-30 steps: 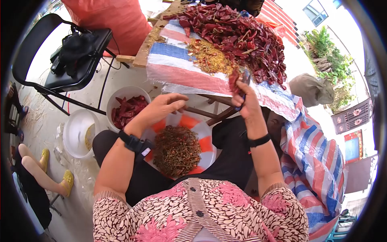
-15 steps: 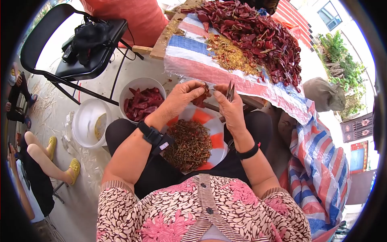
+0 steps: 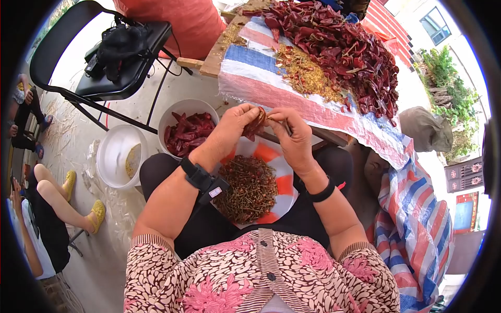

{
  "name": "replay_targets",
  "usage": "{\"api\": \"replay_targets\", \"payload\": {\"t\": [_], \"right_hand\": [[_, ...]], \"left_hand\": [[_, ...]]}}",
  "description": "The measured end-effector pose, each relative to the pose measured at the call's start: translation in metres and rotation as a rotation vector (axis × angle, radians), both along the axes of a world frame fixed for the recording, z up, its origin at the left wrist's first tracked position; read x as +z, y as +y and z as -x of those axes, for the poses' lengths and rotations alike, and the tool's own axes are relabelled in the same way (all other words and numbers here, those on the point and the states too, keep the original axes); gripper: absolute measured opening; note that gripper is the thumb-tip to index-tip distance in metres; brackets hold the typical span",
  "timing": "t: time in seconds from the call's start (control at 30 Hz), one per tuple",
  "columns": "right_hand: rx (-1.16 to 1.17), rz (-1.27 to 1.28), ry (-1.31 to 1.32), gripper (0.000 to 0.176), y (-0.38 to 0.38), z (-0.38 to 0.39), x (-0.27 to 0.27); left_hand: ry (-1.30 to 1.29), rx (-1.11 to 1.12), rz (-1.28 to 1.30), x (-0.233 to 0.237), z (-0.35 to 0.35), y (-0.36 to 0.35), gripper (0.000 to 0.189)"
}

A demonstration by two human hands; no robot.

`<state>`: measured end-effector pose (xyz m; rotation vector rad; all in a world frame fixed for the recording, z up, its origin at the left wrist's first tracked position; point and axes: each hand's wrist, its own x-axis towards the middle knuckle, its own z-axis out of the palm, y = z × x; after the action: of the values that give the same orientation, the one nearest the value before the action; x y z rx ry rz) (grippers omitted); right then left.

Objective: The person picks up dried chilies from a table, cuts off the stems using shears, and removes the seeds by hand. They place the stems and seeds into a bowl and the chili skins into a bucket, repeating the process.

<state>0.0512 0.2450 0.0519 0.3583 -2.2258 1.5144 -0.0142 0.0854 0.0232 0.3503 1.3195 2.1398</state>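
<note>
Just above the bowl, my left hand (image 3: 235, 125) pinches a dried red chili pepper (image 3: 254, 128) between thumb and fingers. The fingertips of my right hand (image 3: 293, 136) close on the stem end of that chili. A dark sliver of the scissors (image 3: 288, 128) shows by the right palm; most of them is hidden by the fingers. Between my legs sits an orange-and-white bowl (image 3: 285, 180), filled with cut chili stems (image 3: 246, 190).
A white bucket (image 3: 163, 122) of dried chilies stands left of my hands, beside another white tub (image 3: 104, 167). Ahead, a striped sheet (image 3: 250, 86) carries a chili heap (image 3: 344, 49) and yellow seeds. A black chair (image 3: 117, 78) and a seated person's legs (image 3: 62, 203) are leftward.
My right hand has turned inward and its fingertips have come onto the chili's stem end. The scissor blades that pointed up from it are now mostly hidden. The view has shifted slightly.
</note>
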Motion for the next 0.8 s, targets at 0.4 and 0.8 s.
{"api": "replay_targets", "payload": {"t": [0.4, 0.8], "right_hand": [[0.184, -0.371, -0.236, 0.019, 0.014, -0.047, 0.016], [-0.416, -0.634, -0.174, 0.016, 0.094, -0.029, 0.036]], "left_hand": [[-0.238, -0.069, -0.242, 0.014, 0.003, -0.016, 0.027], [0.161, 0.116, 0.434, -0.002, 0.017, -0.045, 0.045]]}}
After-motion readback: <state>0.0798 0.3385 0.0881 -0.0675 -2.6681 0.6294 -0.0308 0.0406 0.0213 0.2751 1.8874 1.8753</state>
